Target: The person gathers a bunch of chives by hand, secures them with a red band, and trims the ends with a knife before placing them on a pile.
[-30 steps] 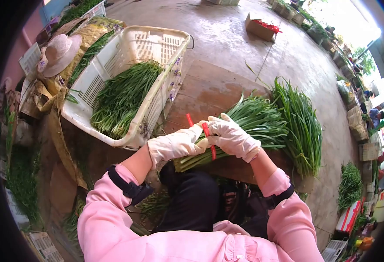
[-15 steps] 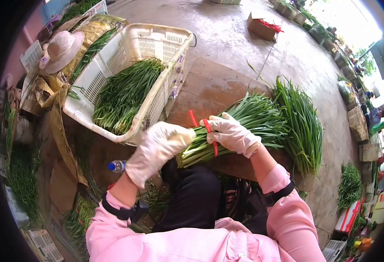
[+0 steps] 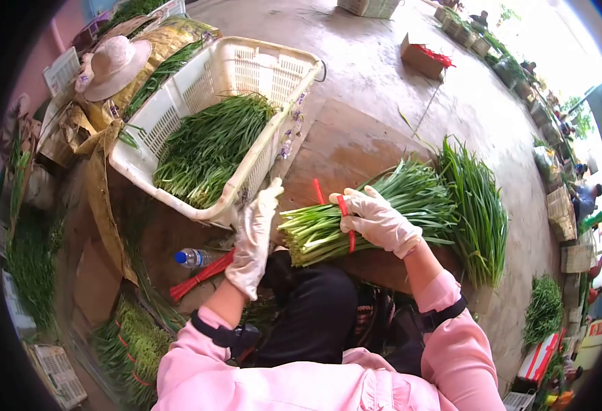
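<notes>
A bunch of garlic chives point(image 3: 410, 192) lies across the brown board in front of me, its pale cut stems pointing left. Round the stems runs a red tie point(image 3: 351, 238), and a loose end of red stands up behind them. My right hand point(image 3: 383, 225), in a white glove, grips the bunch from above at the tie. Left of the stem ends, my gloved left hand point(image 3: 251, 240) is held edge-on with its fingers stretched out, apart from the bunch. Beyond the right hand lies a second pile of chives point(image 3: 475, 212).
A white plastic crate point(image 3: 167, 200) with chives in it stands at the left. Near my left wrist are a blue-capped bottle point(image 3: 197, 258) and a bundle of red ties point(image 3: 201, 277). Tied greens point(image 3: 133, 346) lie lower left. A cardboard box point(image 3: 420, 60) stands farther back.
My left hand has left the stem ends, moving away from the bunch, and its fingers have straightened. The red ties by the bottle now show. My right hand stays on the bunch.
</notes>
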Demonstrator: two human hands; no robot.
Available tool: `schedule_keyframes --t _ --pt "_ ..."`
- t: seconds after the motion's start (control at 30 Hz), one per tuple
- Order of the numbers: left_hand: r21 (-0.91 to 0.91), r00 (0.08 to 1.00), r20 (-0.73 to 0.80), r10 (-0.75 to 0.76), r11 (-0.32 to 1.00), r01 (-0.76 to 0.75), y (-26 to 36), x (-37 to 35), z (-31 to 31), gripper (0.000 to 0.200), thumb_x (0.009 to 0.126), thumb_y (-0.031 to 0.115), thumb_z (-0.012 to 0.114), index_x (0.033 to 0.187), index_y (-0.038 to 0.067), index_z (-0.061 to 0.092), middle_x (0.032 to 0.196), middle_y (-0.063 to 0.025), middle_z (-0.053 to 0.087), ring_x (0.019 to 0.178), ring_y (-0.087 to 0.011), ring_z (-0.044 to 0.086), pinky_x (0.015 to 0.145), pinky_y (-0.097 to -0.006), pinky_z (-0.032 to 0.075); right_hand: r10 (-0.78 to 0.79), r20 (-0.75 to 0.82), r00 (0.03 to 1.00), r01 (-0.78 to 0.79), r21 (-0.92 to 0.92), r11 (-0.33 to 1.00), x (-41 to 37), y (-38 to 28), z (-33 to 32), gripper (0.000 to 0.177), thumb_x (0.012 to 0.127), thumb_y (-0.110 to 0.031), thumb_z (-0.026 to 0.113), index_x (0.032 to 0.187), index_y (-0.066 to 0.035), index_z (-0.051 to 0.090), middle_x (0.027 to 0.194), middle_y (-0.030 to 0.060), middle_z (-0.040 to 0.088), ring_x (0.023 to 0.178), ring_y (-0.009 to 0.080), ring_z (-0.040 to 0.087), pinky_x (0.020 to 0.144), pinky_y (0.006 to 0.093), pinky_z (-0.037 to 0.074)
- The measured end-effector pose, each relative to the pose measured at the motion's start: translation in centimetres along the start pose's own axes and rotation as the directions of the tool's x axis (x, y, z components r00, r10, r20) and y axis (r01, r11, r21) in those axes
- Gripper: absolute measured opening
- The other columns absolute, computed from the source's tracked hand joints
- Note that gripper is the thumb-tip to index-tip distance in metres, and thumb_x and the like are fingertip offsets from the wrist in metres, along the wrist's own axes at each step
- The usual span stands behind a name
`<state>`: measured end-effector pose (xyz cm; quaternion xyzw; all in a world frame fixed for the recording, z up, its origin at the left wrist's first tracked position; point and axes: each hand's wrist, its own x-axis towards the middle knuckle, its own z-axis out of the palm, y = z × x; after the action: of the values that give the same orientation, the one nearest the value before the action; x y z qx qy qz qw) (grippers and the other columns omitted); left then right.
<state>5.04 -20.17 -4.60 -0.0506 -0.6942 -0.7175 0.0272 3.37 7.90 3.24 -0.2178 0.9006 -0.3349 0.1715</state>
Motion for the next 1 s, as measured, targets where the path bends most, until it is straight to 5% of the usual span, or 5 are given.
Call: schedule_keyframes --t 0.23,0.47,0.57,0.67,1.0 --pt "-0.374 0.990 0.141 0.004 0.926 0.050 -0.2 0.9 4.1 0.062 0.114 0.044 0.034 0.142 -0.007 0.056 0.144 -0.0192 0.061 0.133 -0.0253 0.057 0.119 -0.0383 0.037 -0.014 0.066 0.998 0.024 -0.150 0.988 0.4 -0.2 -0.8 0.018 0.093 -0.029 0.066 0.095 -0.015 0.076 0.166 0.0158 0.037 0.158 0.0358 0.020 0.128 0.0518 0.009" --pt "-0.244 0.959 0.254 -0.125 0.951 0.189 -0.9 0.7 3.9 0.060 0.113 0.045 0.036 0.139 -0.004 0.060 0.136 -0.0151 0.067 0.120 -0.0219 0.066 0.110 -0.0358 0.049 -0.018 0.091 0.996 0.038 -0.228 0.973 0.8 -0.5 -1.3 0.020 0.094 -0.031 0.065 0.097 -0.015 0.076 0.165 0.0161 0.039 0.158 0.0355 0.022 0.127 0.0556 0.008" --pt "-0.432 0.891 0.352 -0.287 0.794 0.427 1.8 1.1 2.8 0.061 0.112 0.046 0.040 0.133 -0.006 0.064 0.132 -0.0161 0.069 0.120 -0.0245 0.066 0.111 -0.0378 0.049 -0.031 0.139 0.990 0.051 -0.142 0.989 0.7 -0.3 -1.5 0.021 0.095 -0.032 0.063 0.100 -0.015 0.074 0.161 0.0147 0.045 0.156 0.0322 0.027 0.126 0.0619 0.009" --pt "-0.478 0.952 0.242 -0.189 0.830 0.286 1.1 2.8 1.5 0.058 0.111 0.047 0.045 0.134 -0.002 0.066 0.128 -0.0148 0.072 0.114 -0.0198 0.069 0.103 -0.0321 0.052 0.008 0.193 0.981 0.023 -0.157 0.987 0.8 0.2 -1.5 0.022 0.096 -0.032 0.063 0.103 -0.015 0.074 0.159 0.0133 0.048 0.155 0.0327 0.031 0.126 0.0615 0.009" --pt "0.288 0.859 0.199 -0.471 0.866 0.408 2.7 7.5 2.5 0.047 0.096 0.049 0.071 0.104 0.003 0.074 0.097 -0.0067 0.075 0.076 -0.0174 0.066 0.071 -0.0317 0.053 0.034 0.159 0.987 -0.011 -0.143 0.990 0.6 -0.1 -1.2 0.018 0.094 -0.029 0.065 0.100 -0.013 0.072 0.145 0.0095 0.060 0.152 0.0286 0.036 0.126 0.0585 0.011"
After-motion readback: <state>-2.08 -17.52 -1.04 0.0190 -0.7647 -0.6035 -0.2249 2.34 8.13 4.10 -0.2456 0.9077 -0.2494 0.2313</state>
